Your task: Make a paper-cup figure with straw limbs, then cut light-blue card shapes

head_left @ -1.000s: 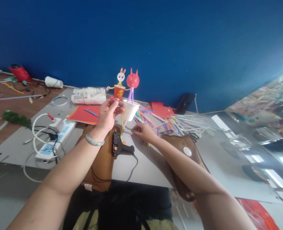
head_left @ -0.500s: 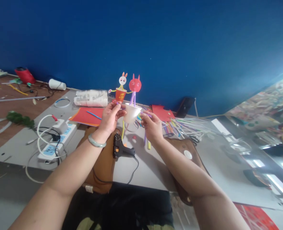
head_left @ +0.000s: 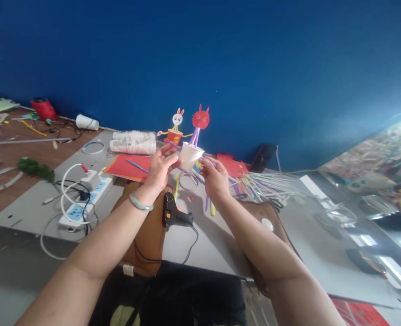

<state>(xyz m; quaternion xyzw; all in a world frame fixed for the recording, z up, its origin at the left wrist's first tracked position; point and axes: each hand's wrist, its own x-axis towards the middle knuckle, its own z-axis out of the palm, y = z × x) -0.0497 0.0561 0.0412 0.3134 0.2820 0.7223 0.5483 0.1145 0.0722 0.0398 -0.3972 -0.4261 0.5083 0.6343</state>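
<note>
Nearest you, a brown pad (head_left: 149, 237) lay over the near edge of the surface (head_left: 214, 244), and a black glue gun (head_left: 176, 213) rested just to its right, its cord trailing toward that edge. Off toward the near left corner sat a white power strip (head_left: 100, 191) with plugs in it.

Farther in, you had the white cup (head_left: 190, 157) raised above the middle of the surface, tipped a little to the right. Your left hand (head_left: 161, 166) grasped it by its left side, while your right hand (head_left: 215, 177) pinched a purple stem (head_left: 210, 160) at its right side; whether those fingertips touched the cup, I couldn't tell. Out of the cup rose purple stems topped by a red eared head (head_left: 200, 120).

Beyond your hands, toward the far edge, were a red cup (head_left: 174, 137) bearing a white rabbit head (head_left: 177, 119), a sleeve of wrapped cups (head_left: 134, 143) to its left and loose coloured stems (head_left: 264, 183) to the right. A blue wall (head_left: 220, 54) stood behind everything.
</note>
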